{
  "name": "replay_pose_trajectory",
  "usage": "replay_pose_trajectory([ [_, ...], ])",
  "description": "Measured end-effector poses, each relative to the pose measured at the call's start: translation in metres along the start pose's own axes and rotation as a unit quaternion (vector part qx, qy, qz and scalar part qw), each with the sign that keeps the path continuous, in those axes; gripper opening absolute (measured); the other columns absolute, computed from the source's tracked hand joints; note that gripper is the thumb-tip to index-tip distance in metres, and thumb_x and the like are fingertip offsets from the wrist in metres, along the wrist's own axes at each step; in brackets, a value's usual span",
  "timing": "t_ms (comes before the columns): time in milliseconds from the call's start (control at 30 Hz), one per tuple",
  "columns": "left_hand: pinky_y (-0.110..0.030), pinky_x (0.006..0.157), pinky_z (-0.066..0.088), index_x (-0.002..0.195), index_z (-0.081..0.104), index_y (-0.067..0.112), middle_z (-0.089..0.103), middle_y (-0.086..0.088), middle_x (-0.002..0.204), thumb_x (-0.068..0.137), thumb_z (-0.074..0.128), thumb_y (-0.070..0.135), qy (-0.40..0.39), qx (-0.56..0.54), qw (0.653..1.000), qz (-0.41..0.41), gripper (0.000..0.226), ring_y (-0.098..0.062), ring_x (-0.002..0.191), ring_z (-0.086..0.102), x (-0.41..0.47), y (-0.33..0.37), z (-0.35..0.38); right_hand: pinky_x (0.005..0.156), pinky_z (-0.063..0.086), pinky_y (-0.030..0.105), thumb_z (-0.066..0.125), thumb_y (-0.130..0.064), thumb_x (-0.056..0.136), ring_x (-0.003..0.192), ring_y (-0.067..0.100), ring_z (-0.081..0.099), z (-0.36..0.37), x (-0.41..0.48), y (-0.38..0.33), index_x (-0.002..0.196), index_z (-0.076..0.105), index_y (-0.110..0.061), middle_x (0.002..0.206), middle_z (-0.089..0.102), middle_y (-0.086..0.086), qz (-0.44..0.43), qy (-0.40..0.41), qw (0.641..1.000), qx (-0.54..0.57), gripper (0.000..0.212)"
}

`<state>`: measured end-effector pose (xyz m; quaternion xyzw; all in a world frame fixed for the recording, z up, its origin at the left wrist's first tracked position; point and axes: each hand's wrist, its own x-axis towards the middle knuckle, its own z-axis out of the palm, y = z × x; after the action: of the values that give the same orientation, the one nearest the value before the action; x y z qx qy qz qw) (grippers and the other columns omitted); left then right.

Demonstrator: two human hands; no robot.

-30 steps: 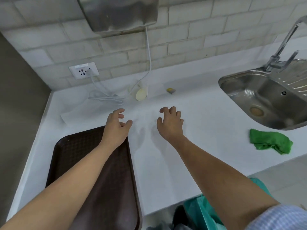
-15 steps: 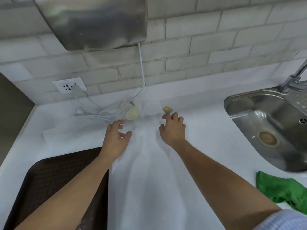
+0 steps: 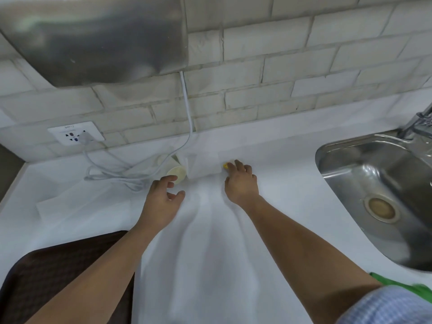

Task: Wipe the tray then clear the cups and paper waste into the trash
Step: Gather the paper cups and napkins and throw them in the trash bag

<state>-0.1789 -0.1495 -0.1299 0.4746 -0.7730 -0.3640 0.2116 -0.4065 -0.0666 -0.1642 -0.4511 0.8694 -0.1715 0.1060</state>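
A paper cup (image 3: 175, 172) lies on its side near the back wall of the white counter, mouth toward me. My left hand (image 3: 161, 202) hovers just short of it, fingers and thumb spread and holding nothing. A small yellow scrap (image 3: 225, 165) lies to the cup's right; the fingertips of my right hand (image 3: 240, 183) reach it and partly cover it. Between cup and scrap stands a white folded paper piece (image 3: 203, 168). A flat white paper sheet (image 3: 70, 204) lies at the left. The dark brown tray (image 3: 58, 277) sits at the bottom left, under my left forearm.
A steel sink (image 3: 378, 183) with a faucet (image 3: 418, 122) fills the right side. A green cloth (image 3: 397, 282) shows at the bottom right beside my sleeve. A white cable (image 3: 112, 174) coils beside the cup, under a wall-mounted steel unit (image 3: 93, 38).
Both hands have moved forward across the counter toward the back wall. The left hand now nears the cup and the right hand's fingertips have reached the yellow scrap.
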Motion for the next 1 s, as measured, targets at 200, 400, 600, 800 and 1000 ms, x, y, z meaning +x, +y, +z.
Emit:
replay_pose_trajectory([
  [200,-0.025,0.077,0.051,0.131,0.057,0.031,0.053,0.006,0.12,0.094,0.069,0.031,-0.032,0.017,0.999,-0.007,0.039,-0.006,0.086,0.063,0.018,-0.002,0.011,0.089,0.038,0.033,0.053,-0.012,0.088,0.114,0.027,0.044,0.005,0.014,0.0,0.128,0.053,-0.013,0.124,0.049,0.006,-0.036,0.039,0.994,-0.094,0.04],
  [400,-0.025,0.079,0.05,0.134,0.057,0.029,0.054,0.004,0.121,0.095,0.068,0.031,-0.039,0.022,0.999,-0.007,0.04,-0.004,0.085,0.063,0.023,0.003,0.015,0.08,0.042,0.029,0.052,0.0,0.085,0.105,0.027,0.047,0.008,0.022,0.0,0.115,0.054,-0.006,0.116,0.05,0.011,-0.064,0.045,0.99,-0.115,0.031],
  [600,-0.027,0.079,0.051,0.131,0.058,0.03,0.057,0.004,0.119,0.095,0.069,0.031,-0.034,0.0,0.999,-0.014,0.039,-0.009,0.085,0.065,0.021,0.004,0.005,0.071,0.039,0.03,0.046,-0.003,0.094,0.098,0.026,0.049,0.009,0.019,-0.009,0.108,0.055,-0.004,0.111,0.052,0.011,-0.007,0.077,0.997,0.028,0.016],
  [800,-0.041,0.084,0.058,0.129,0.06,0.029,0.063,0.005,0.117,0.103,0.054,0.04,-0.053,-0.075,0.994,-0.05,0.029,-0.019,0.094,0.069,0.018,0.006,0.001,0.071,0.041,0.023,0.058,-0.008,0.094,0.079,0.02,0.054,0.004,-0.012,-0.062,0.091,0.066,-0.002,0.091,0.057,0.009,0.012,0.132,0.943,0.305,0.01],
  [1000,-0.038,0.073,0.06,0.109,0.068,0.023,0.076,0.001,0.097,0.104,0.051,0.04,-0.073,-0.155,0.981,-0.089,0.024,-0.023,0.081,0.075,0.017,0.015,-0.003,0.068,0.041,0.005,0.064,-0.012,0.09,0.076,0.009,0.059,0.015,-0.034,-0.094,0.093,0.069,-0.013,0.094,0.06,0.002,-0.044,0.044,0.93,0.361,0.006],
])
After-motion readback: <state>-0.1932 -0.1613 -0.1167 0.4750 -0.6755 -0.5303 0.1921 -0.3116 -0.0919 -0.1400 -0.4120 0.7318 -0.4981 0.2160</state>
